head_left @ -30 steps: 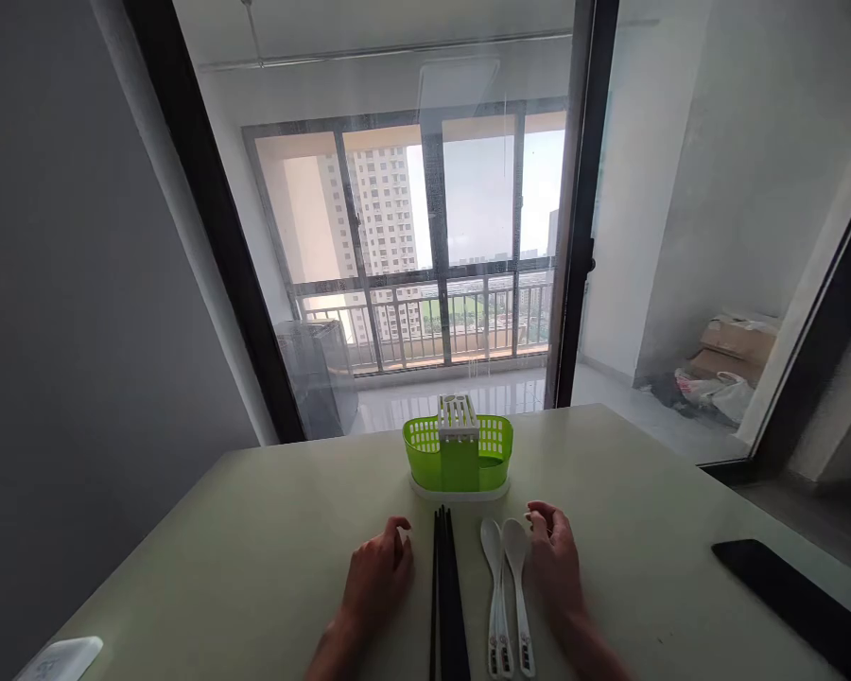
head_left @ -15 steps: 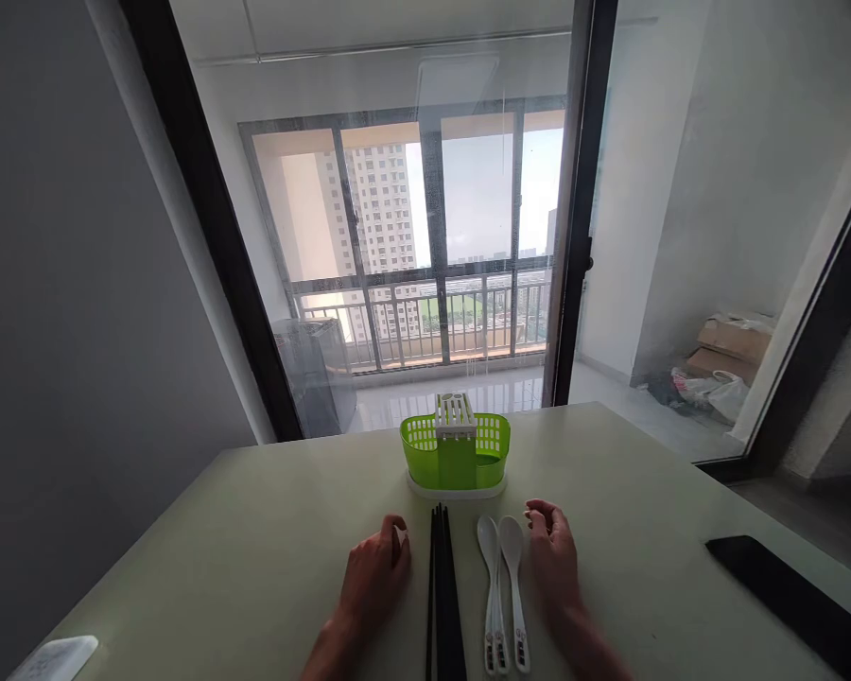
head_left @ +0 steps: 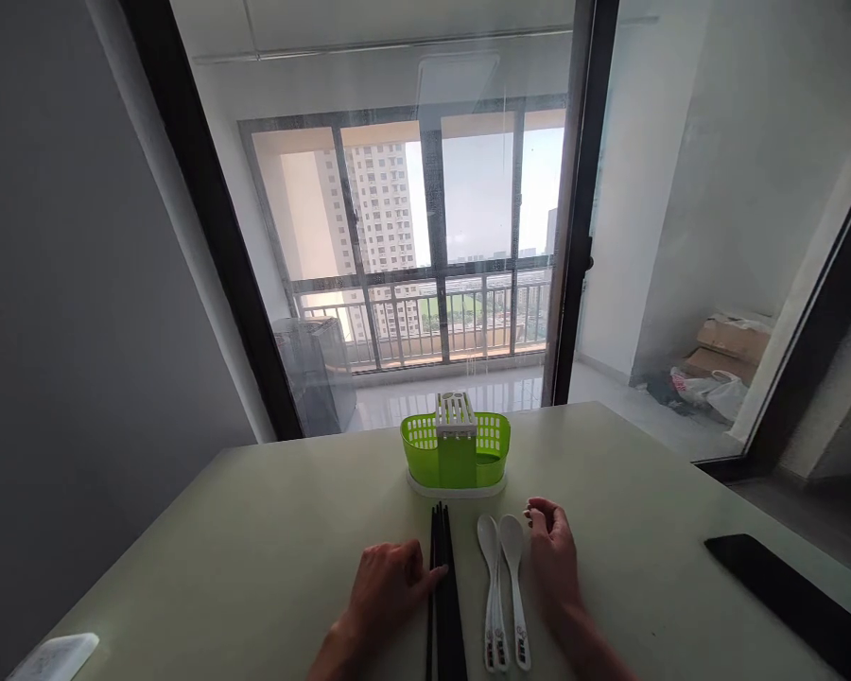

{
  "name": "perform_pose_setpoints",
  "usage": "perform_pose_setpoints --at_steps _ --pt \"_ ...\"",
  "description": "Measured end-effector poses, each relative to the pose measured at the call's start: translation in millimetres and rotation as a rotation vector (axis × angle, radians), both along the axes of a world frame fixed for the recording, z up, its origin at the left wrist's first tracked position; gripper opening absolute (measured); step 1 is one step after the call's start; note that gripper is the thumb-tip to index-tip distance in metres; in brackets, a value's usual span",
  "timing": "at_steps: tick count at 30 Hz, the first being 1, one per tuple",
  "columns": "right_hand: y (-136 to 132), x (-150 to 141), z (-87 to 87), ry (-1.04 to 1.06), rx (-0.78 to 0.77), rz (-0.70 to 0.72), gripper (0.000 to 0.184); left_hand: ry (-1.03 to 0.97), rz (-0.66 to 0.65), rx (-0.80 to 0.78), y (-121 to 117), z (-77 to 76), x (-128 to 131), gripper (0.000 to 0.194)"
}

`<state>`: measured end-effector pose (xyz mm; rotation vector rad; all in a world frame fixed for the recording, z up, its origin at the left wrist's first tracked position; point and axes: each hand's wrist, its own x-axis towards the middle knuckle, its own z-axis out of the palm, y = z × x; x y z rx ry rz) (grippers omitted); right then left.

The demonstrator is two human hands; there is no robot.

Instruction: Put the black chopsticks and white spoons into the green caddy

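A bundle of black chopsticks [head_left: 448,605] lies lengthwise on the table in front of me. My left hand [head_left: 389,584] rests to its left, index finger bent and thumb stretched across onto the chopsticks without a grip around them. To the right of the bundle, several white spoons [head_left: 512,539] lie with their bowls pointing away, printed marks on their handles. Just right of the spoons, my right hand [head_left: 554,553] rests on the table, loosely curled and holding nothing. Beyond both hands stands a green cutlery holder [head_left: 458,465] with a white slotted top and white base.
The pale table [head_left: 290,530] carries a long black object [head_left: 780,591] on the right and a white object [head_left: 60,657] at the near left corner. A glass door with a dark frame [head_left: 574,255] stands past the far edge. Cardboard boxes [head_left: 738,340] and bags sit on the floor behind it.
My left hand has turned and its thumb has reached right onto the chopsticks. My right hand, the spoons and the holder stay where they were.
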<state>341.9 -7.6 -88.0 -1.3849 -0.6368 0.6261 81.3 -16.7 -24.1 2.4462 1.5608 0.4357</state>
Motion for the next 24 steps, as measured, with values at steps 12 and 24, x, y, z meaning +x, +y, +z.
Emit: perform_pose_setpoints --at_steps 12,24 --pt "-0.8 -0.4 1.4 -0.009 -0.004 0.012 0.030 0.001 -0.009 -0.009 0.3 1.5 -0.5 0.036" --pt "-4.1 0.0 5.3 -0.007 -0.024 0.024 0.033 0.006 -0.012 -0.130 2.4 20.9 -12.1 0.021"
